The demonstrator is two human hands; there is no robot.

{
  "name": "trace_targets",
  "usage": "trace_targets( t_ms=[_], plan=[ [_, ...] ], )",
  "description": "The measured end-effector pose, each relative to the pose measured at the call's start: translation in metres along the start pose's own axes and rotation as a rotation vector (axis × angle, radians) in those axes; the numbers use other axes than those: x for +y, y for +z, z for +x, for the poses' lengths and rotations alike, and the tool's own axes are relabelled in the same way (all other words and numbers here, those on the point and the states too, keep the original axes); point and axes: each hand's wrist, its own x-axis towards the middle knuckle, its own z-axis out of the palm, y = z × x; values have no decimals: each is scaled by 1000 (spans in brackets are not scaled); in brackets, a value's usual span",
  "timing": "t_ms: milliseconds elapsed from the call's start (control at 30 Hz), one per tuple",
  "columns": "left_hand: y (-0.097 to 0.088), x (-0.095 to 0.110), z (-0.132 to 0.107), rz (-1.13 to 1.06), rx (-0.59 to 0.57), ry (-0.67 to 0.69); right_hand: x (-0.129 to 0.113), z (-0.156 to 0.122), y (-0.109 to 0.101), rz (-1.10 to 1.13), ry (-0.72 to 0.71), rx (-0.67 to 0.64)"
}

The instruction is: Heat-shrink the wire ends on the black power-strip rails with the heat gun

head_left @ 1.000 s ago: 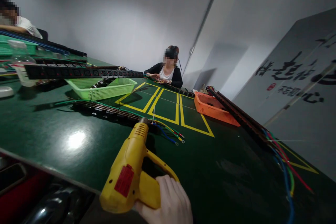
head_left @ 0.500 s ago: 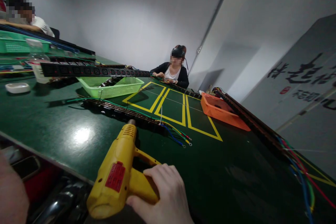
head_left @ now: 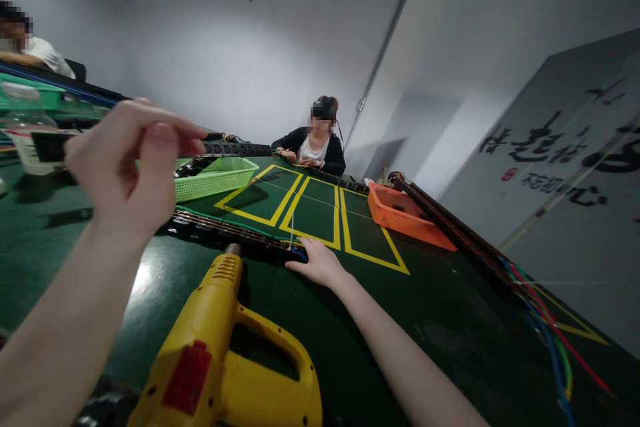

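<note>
My right hand (head_left: 317, 260) reaches out over the green table (head_left: 450, 320) and lies palm down on the coloured wire ends of a long black power strip (head_left: 220, 230), with its fingers closed over them. A bit of blue wire (head_left: 300, 255) shows under the fingers. Raised close to the camera, my left hand (head_left: 130, 167) has thumb and fingers pinched together; what they hold, if anything, is hidden. The yellow heat gun (head_left: 225, 360) lies near the table's front edge between my arms, and neither hand touches it.
A green basket (head_left: 220, 177) carries another long black power strip (head_left: 235, 148). An orange basket (head_left: 405, 213) and more strips with coloured wires (head_left: 545, 320) lie at the right. Yellow tape boxes (head_left: 310, 217) mark the middle. One person sits at the far end, another at far left.
My right hand has let go of the heat gun and reached forward onto the wire ends. My left hand has come up into view. The heat gun now lies on the table.
</note>
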Motion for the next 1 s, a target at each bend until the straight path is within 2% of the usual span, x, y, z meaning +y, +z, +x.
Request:
trace_targets(
  t_ms=[67,133,200,300,367,400,533,633,733,833,900,1000],
  plan=[
    [18,-14,14,35,36,58,6,2,4,-4,0,-36],
    [36,-41,22,15,-51,17,6,-1,1,-10,0,-61],
    [48,-74,17,43,-180,-97,6,-6,-7,-16,-2,-72],
    [50,-119,-14,127,-250,-188,12,-17,-28,-38,2,-25],
    [44,-139,-41,228,-254,-218,21,-25,-48,-74,22,41],
    [41,-146,-53,275,-292,-232,26,-30,-59,-99,38,81],
    [40,-157,-81,326,-563,-207,53,-52,-109,-226,130,253],
    [49,-156,-84,348,-601,-168,77,-72,-142,-328,228,342],
    [56,-159,-87,354,-667,-171,104,-92,-166,-418,400,428],
    [61,-172,-96,319,-845,-195,130,-105,-177,-462,615,503],
    [64,-182,-103,302,-942,-191,145,-109,-175,-448,738,530],
    [70,-191,-112,308,-977,-149,163,-108,-161,-358,888,560]
  ],
)
